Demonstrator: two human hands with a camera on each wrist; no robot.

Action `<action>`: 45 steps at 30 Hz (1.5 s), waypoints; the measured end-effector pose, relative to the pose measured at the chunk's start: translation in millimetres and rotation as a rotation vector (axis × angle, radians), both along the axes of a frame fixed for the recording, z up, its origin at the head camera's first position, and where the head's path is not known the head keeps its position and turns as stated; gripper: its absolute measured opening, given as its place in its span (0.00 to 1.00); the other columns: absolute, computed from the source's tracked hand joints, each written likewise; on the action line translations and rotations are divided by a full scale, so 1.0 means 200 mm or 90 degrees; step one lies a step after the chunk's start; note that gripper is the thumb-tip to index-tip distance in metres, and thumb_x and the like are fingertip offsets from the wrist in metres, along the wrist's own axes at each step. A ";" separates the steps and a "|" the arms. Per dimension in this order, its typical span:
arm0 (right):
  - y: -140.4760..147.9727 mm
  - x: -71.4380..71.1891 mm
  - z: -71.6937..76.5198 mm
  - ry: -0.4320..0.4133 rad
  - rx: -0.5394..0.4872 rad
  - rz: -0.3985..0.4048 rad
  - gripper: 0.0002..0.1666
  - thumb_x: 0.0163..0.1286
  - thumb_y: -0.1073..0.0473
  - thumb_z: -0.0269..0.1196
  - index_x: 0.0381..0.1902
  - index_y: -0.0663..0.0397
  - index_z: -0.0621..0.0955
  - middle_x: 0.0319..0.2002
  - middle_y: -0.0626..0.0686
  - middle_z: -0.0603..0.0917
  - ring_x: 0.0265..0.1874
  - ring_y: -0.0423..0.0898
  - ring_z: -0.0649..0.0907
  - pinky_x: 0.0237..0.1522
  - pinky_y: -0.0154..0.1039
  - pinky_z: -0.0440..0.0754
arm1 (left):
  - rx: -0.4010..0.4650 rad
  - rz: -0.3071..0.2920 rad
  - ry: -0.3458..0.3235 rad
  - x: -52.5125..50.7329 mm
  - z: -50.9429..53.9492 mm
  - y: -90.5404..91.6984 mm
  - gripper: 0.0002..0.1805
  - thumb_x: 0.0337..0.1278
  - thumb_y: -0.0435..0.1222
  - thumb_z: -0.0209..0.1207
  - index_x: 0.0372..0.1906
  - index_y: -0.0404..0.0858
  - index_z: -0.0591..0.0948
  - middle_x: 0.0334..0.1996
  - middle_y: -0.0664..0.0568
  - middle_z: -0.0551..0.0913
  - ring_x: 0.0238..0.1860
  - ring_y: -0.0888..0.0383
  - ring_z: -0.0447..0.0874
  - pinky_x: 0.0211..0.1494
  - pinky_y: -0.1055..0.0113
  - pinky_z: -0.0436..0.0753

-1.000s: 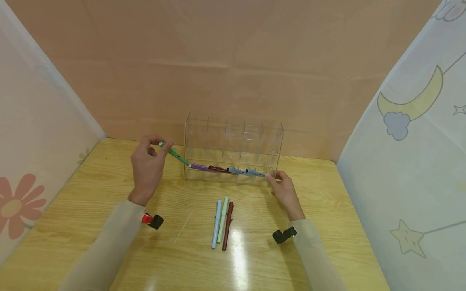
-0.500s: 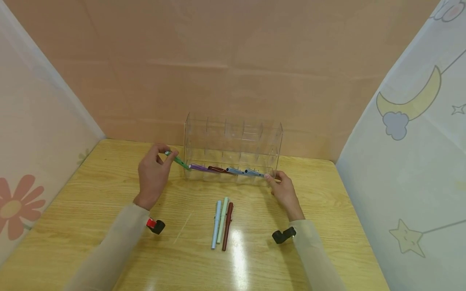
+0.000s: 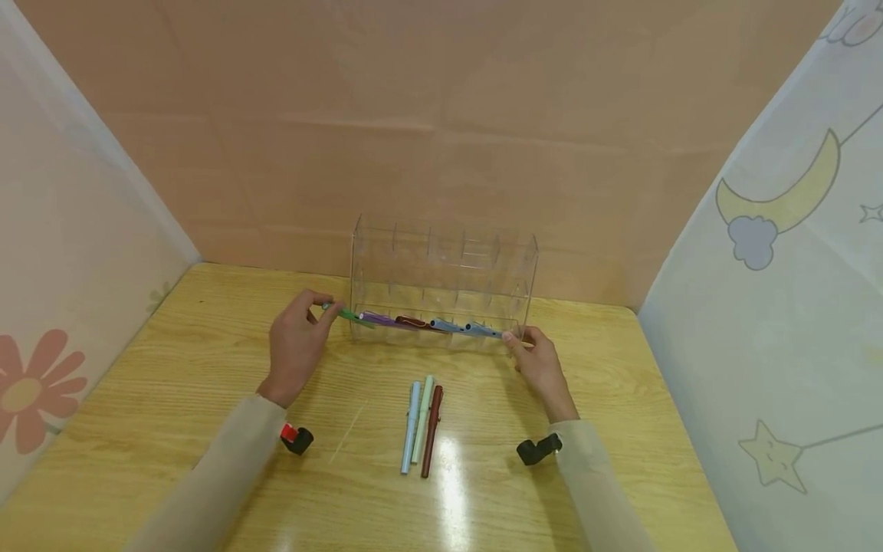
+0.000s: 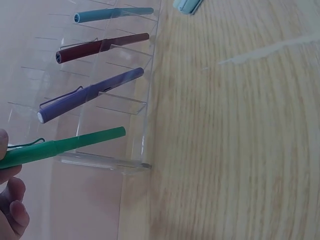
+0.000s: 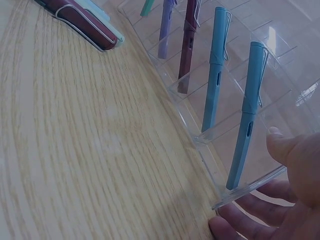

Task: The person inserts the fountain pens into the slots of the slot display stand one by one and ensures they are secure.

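My left hand (image 3: 298,345) pinches the clip end of a green pen (image 4: 65,145), whose other end lies over the leftmost front compartment of the clear divided rack (image 3: 441,294). In the front row beside it lean a purple pen (image 4: 90,95), a dark red pen (image 4: 102,47) and two blue pens, one (image 5: 214,70) left of the other (image 5: 248,115). At the rack's right end my right hand (image 3: 541,372) grips the clear side wall, thumb inside and fingers outside, close to the rightmost blue pen.
On the wooden table (image 3: 345,491) in front of the rack lie a light blue pen (image 3: 410,429), a light green pen (image 3: 423,420) and a dark red pen (image 3: 432,433), side by side. Cloth walls (image 3: 441,115) stand behind and at both sides.
The left hand has moved right and down, bringing the green pen lower and over the rack's left front compartment. My right hand has stayed at the rack's right end.
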State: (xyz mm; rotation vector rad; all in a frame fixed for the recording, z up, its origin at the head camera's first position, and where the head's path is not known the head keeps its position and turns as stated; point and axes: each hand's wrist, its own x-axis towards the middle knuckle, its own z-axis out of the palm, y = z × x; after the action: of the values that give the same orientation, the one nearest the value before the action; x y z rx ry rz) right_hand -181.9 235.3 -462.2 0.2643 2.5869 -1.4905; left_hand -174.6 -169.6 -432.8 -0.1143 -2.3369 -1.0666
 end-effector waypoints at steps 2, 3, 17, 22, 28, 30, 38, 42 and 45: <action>0.00 0.00 0.00 0.001 0.001 0.000 0.33 0.84 0.40 0.57 0.72 0.58 0.72 0.73 0.61 0.76 0.70 0.61 0.80 0.53 0.46 0.87 | -0.005 -0.004 0.000 0.00 -0.01 0.00 0.12 0.68 0.42 0.71 0.47 0.39 0.86 0.36 0.47 0.91 0.19 0.65 0.66 0.20 0.71 0.67; 0.00 0.00 0.00 0.003 0.001 0.002 0.33 0.84 0.40 0.56 0.72 0.59 0.71 0.73 0.62 0.75 0.70 0.62 0.80 0.53 0.46 0.87 | -0.008 -0.005 -0.001 0.00 -0.01 0.00 0.12 0.68 0.42 0.71 0.47 0.39 0.87 0.37 0.47 0.92 0.19 0.65 0.67 0.20 0.70 0.67; 0.00 0.00 -0.01 0.004 0.007 -0.002 0.34 0.84 0.40 0.57 0.73 0.59 0.71 0.72 0.62 0.76 0.69 0.62 0.81 0.51 0.44 0.87 | -0.031 -0.010 -0.024 -0.01 -0.07 0.02 0.13 0.67 0.42 0.71 0.47 0.37 0.86 0.33 0.46 0.91 0.19 0.64 0.67 0.19 0.70 0.67; 0.01 0.00 -0.01 0.000 0.003 -0.005 0.34 0.84 0.39 0.57 0.72 0.58 0.71 0.73 0.61 0.76 0.69 0.61 0.81 0.51 0.43 0.86 | -0.033 -0.014 -0.032 -0.01 -0.07 0.02 0.14 0.68 0.43 0.71 0.47 0.37 0.86 0.33 0.46 0.91 0.18 0.64 0.66 0.19 0.70 0.67; 0.00 0.00 0.00 0.000 0.003 -0.004 0.33 0.84 0.40 0.57 0.72 0.59 0.72 0.73 0.62 0.75 0.69 0.62 0.81 0.51 0.44 0.87 | -0.033 -0.018 -0.039 0.00 -0.06 0.02 0.13 0.69 0.42 0.70 0.48 0.37 0.86 0.33 0.46 0.91 0.18 0.66 0.65 0.19 0.69 0.67; 0.00 0.00 0.00 0.002 0.003 -0.003 0.34 0.84 0.40 0.57 0.72 0.59 0.72 0.73 0.62 0.75 0.69 0.62 0.81 0.52 0.44 0.87 | -0.035 -0.018 -0.037 0.00 -0.06 0.02 0.13 0.69 0.42 0.70 0.48 0.37 0.86 0.34 0.46 0.91 0.18 0.66 0.65 0.19 0.69 0.67; 0.00 0.01 0.00 0.002 0.000 0.002 0.33 0.84 0.40 0.56 0.72 0.59 0.71 0.73 0.63 0.75 0.70 0.62 0.80 0.56 0.48 0.87 | -0.062 -0.020 -0.035 -0.01 -0.07 0.02 0.13 0.70 0.43 0.70 0.48 0.37 0.86 0.35 0.46 0.92 0.18 0.66 0.66 0.19 0.70 0.67; 0.00 0.01 0.01 -0.002 -0.001 0.002 0.35 0.84 0.39 0.56 0.74 0.59 0.70 0.74 0.63 0.75 0.71 0.62 0.79 0.57 0.49 0.87 | -0.063 -0.021 -0.047 -0.01 -0.06 0.03 0.13 0.70 0.44 0.69 0.48 0.38 0.85 0.35 0.46 0.91 0.18 0.64 0.67 0.20 0.69 0.67; 0.00 0.01 0.01 -0.007 -0.002 -0.001 0.38 0.83 0.37 0.57 0.75 0.59 0.70 0.74 0.63 0.75 0.71 0.62 0.79 0.57 0.49 0.87 | -0.065 -0.025 -0.054 -0.01 -0.06 0.03 0.14 0.71 0.44 0.68 0.48 0.37 0.85 0.35 0.45 0.91 0.18 0.63 0.67 0.20 0.69 0.67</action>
State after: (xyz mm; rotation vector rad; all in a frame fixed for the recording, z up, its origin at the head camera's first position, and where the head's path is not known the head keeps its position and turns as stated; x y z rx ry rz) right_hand -180.2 234.6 -460.0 0.2731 2.5752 -1.4898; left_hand -177.6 -164.3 -444.6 -0.1562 -2.4756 -0.9884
